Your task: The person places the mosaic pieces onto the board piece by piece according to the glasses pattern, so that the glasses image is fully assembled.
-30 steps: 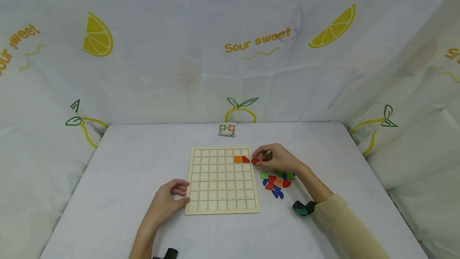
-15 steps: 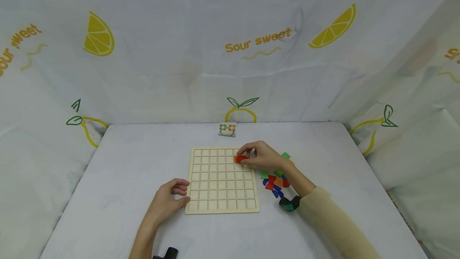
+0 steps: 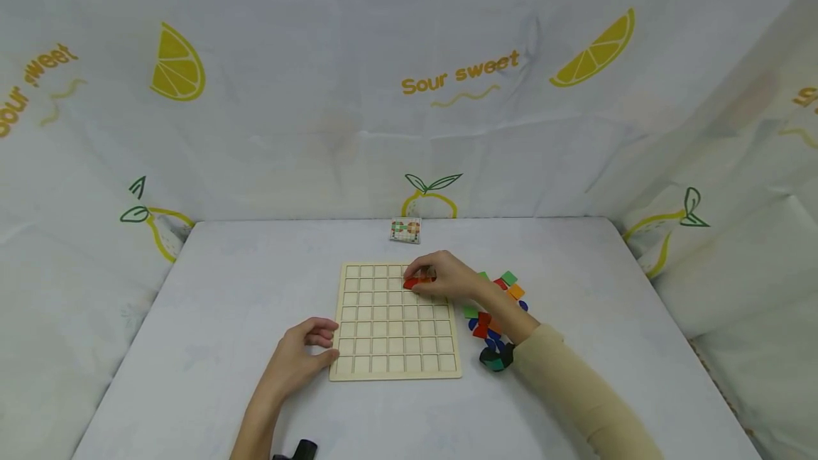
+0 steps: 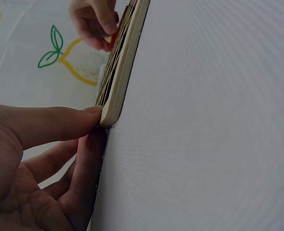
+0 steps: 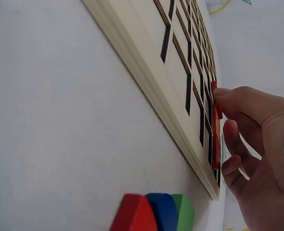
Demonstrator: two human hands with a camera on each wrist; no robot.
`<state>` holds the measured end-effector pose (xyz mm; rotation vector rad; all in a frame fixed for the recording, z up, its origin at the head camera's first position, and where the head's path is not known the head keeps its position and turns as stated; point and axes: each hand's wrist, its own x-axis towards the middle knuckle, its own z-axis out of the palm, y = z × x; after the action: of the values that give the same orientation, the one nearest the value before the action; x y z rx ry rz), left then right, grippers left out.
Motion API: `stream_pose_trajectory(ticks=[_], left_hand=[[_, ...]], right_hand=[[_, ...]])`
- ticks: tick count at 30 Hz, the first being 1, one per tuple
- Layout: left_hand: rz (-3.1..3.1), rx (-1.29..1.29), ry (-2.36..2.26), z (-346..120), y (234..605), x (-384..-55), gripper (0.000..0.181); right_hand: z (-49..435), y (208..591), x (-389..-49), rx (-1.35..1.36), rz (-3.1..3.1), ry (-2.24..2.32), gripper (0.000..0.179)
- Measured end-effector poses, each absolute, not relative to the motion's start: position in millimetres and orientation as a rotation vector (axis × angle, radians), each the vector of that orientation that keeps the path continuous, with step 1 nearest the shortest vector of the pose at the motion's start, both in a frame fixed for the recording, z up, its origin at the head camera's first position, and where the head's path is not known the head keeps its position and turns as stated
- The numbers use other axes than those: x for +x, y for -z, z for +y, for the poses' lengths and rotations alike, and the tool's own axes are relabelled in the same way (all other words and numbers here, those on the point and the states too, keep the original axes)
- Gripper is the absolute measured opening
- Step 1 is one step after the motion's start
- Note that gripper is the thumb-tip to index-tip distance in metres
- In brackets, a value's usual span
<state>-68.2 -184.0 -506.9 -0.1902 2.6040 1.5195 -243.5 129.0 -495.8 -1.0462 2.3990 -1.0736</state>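
Observation:
A pale wooden grid board (image 3: 395, 378) lies flat on the white table. My left hand (image 3: 303, 355) rests at its left edge, thumb and fingers apart along the side; the left wrist view shows the thumb tip (image 4: 91, 111) touching the board's corner. Over the second row from the back, my right hand (image 3: 447, 277) pinches a red rounded piece (image 3: 410, 282) between thumb and fingers, just left of the orange square. In the right wrist view this red piece (image 5: 220, 108) is right at the grid, with another red piece (image 5: 215, 153) set in a cell nearby.
Several loose red, blue, green and orange pieces (image 3: 483, 321) lie right of the board, partly beneath the right forearm. A small printed pattern card (image 3: 405, 230) lies at the table's back edge. White printed cloth (image 3: 307, 155) hangs behind and at the sides.
My right hand has carried the red piece leftward from beside the board's right edge, over the orange square, to the cell left of it. The left hand has stayed in place.

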Motion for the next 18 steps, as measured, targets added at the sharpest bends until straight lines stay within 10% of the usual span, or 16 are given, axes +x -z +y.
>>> stream_pose_trajectory(ticks=[18], left_hand=[[2.609, -0.185, -1.512, -184.6, 507.6, -68.0, 0.041]], right_hand=[[132.4, 493.4, -235.8, -1.032, 2.424, 1.074, 0.023]])
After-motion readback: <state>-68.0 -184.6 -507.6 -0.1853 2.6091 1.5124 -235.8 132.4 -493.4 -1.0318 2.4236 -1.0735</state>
